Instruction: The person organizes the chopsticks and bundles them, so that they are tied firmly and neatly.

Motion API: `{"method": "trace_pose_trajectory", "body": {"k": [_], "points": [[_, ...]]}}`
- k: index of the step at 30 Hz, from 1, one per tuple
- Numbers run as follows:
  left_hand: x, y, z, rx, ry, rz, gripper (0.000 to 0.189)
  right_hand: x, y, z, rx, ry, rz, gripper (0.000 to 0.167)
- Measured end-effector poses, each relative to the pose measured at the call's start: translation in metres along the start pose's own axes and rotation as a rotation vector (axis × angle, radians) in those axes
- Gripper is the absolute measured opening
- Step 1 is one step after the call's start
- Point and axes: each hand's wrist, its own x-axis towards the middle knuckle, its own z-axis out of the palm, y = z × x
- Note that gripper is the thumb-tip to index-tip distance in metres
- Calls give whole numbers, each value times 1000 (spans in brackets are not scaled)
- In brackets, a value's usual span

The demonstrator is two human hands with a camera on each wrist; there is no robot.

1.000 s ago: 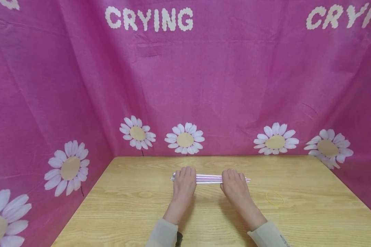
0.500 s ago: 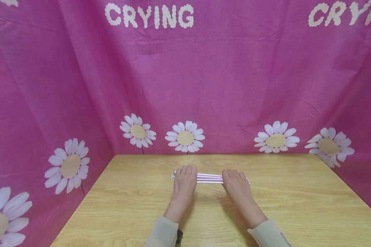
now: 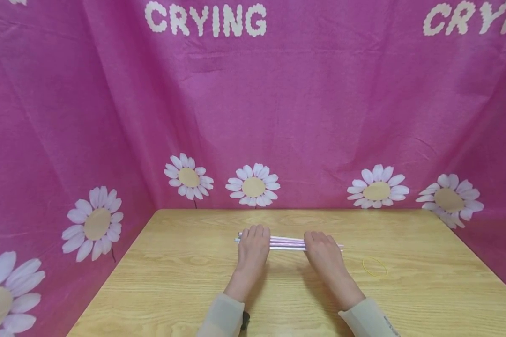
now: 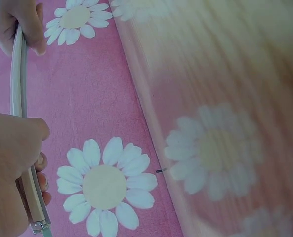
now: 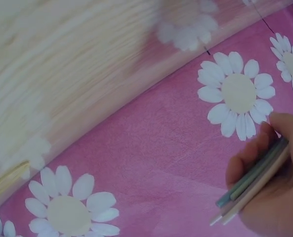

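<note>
Both hands grip one bundle of several slim chopsticks (image 3: pixel 287 243), held crosswise over the table. My left hand (image 3: pixel 253 248) wraps round the thicker end, whose metal-look caps poke out past the fist in the left wrist view. Round the thinner end curl the fingers of my right hand (image 3: pixel 326 255). In the right wrist view the narrow chopstick tips (image 5: pixel 250 185), some greenish and some pale, stick out beyond that hand. Between the hands the white and pinkish-purple shafts show; the gripped stretches are hidden by the fingers.
A yellow rubber band (image 3: pixel 375 276) lies on the wooden table (image 3: pixel 173 276), to the right of my right hand. Behind and beside the table hangs a magenta cloth (image 3: pixel 303 107) printed with daisies and letters.
Both hands keep their hold on the chopsticks in nearly the same place. The head view has shifted slightly, so the cloth and table edge sit a little higher.
</note>
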Motion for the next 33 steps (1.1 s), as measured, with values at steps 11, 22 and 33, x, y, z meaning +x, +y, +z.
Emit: {"method": "trace_pose_trajectory", "body": {"k": [11,22,33], "points": [[1,-1,-2,-7,-42,-13,12,0,5,-20,311,-186,-37,62],[0,-1,-1,-27,-26,-23,15,13,38,-37,974,-150,472,52],[0,0,0,-35,3,-27,16,6,59,-19,1398,-274,747,83]]}}
